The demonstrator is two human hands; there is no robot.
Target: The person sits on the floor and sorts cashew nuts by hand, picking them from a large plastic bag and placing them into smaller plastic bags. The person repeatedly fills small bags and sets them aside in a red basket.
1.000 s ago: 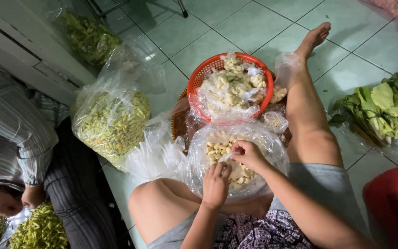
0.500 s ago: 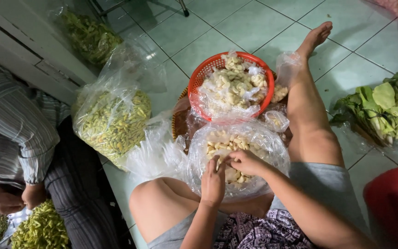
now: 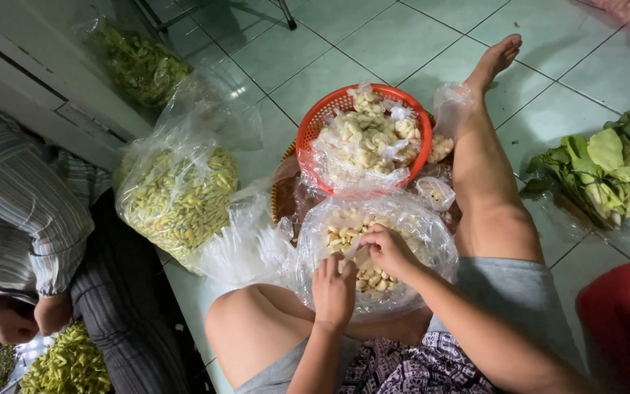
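Between the person's knees on the floor, a clear bag of pale pieces [image 3: 373,244]; left hand [image 3: 333,290] and right hand [image 3: 388,249] pinch pieces inside it. Red basket [image 3: 362,135] just beyond, green-pod bag [image 3: 180,193] left.

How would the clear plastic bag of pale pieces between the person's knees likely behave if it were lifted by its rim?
The clear plastic bag looks thin and crinkled, so it would probably sag and go floppy. Its mound of pale pieces suggests some weight, likely shifting loosely. Both hands, left hand and right hand, are in its open mouth, so contents might spill.

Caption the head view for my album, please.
Both hands, left hand and right hand, reach into a clear bag of pale pieces beside a red basket.
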